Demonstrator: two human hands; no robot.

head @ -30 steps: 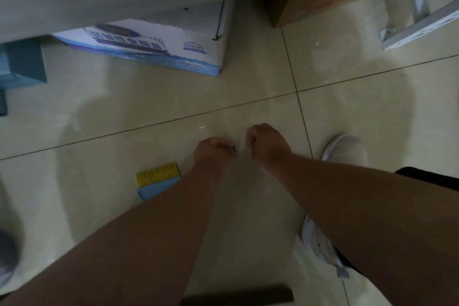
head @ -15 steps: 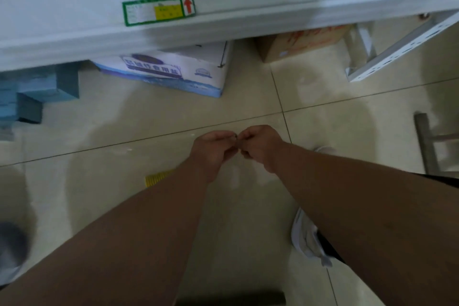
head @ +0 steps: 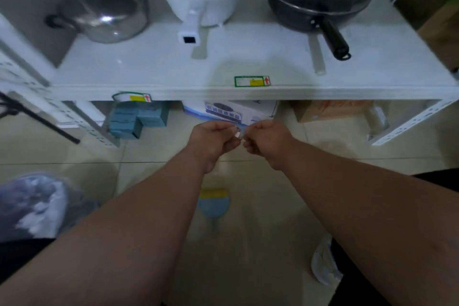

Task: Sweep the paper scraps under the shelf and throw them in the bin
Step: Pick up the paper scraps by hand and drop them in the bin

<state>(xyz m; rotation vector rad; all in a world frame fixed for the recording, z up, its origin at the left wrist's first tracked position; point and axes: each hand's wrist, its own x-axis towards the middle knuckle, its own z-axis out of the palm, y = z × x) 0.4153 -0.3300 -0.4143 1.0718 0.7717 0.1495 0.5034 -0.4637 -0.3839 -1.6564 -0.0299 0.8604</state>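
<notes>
We are pinching a small white paper scrap point(head: 237, 134) between left hand point(head: 211, 140) and right hand point(head: 267, 141) — fingers curled, mid-air before the shelf's point(head: 173, 67) front edge. Blur is hiding its shape — the dustpan point(head: 214, 202) is lying on the floor below, partly covered by our left forearm.

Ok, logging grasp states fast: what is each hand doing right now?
Left hand: fingers curled, pinching a small white paper scrap.
Right hand: fingers curled beside that scrap; whether it holds it cannot be told.
</notes>
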